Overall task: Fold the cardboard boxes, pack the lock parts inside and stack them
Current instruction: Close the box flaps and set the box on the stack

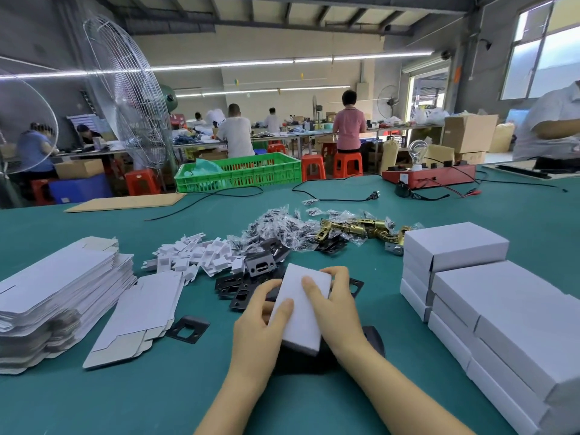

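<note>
Hands clasped round white box (301,309) over green tabletop (157,397): left hand (260,328) gripping left edge, right hand (332,306) gripping right. Stacked boxes (489,296) at right, flat blanks (59,293) at left.

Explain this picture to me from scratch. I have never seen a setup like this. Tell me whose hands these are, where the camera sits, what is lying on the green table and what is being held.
There is no machine here. A person wears a camera on the head, so the single picture looks forward and down at that person's own two hands.

The left hand and the right hand both grip one closed white box, fingers curled round its sides, just above the green table.

On the table: a stack of flat unfolded boxes at the left, stacks of finished boxes at the right. Behind the hands lie black metal plates, white plastic pieces, small bagged parts and brass latch parts.

Other workers sit at benches in the background.
</note>
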A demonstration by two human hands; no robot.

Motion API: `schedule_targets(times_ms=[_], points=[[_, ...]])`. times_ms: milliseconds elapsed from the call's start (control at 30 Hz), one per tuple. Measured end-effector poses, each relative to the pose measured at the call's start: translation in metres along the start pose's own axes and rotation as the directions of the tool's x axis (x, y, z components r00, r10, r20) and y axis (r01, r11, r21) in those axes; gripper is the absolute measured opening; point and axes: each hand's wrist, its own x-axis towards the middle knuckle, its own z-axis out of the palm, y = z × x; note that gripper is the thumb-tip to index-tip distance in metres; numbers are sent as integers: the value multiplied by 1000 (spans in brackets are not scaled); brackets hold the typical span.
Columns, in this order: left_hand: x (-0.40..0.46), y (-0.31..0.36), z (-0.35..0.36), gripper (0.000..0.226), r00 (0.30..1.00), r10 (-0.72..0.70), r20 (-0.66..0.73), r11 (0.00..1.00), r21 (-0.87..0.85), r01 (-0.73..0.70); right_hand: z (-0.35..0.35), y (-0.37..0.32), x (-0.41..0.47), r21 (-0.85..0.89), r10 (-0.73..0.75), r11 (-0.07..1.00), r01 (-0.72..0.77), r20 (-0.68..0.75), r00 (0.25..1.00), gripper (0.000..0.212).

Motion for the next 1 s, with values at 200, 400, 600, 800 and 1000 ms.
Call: schedule_targets(times_ms=[200, 400, 600, 800, 1000], points=[[9, -6, -9, 9, 972, -146, -182, 973, -206, 107, -23, -21, 9, -539, -34, 744, 396, 561, 827, 106], [4, 3, -5, 21, 993, -100, -56, 947, -313, 78, -29, -42, 5, -636, -44, 578, 512, 602, 798, 102], [3, 10, -4, 27, 987, -157, -40, 877, -465, 121, -78, -117, -2, -735, -104, 556, 389, 402, 910, 102], [-2, 8, 0, 22, 996, -95, 5, 952, -291, 92, -177, -153, -18, -897, -46, 437, -67, -96, 994, 106], [-6, 7, 0, 26, 994, -72, 79, 974, -207, 87, -209, -131, -6, -826, 209, 431, -363, -300, 931, 85]])
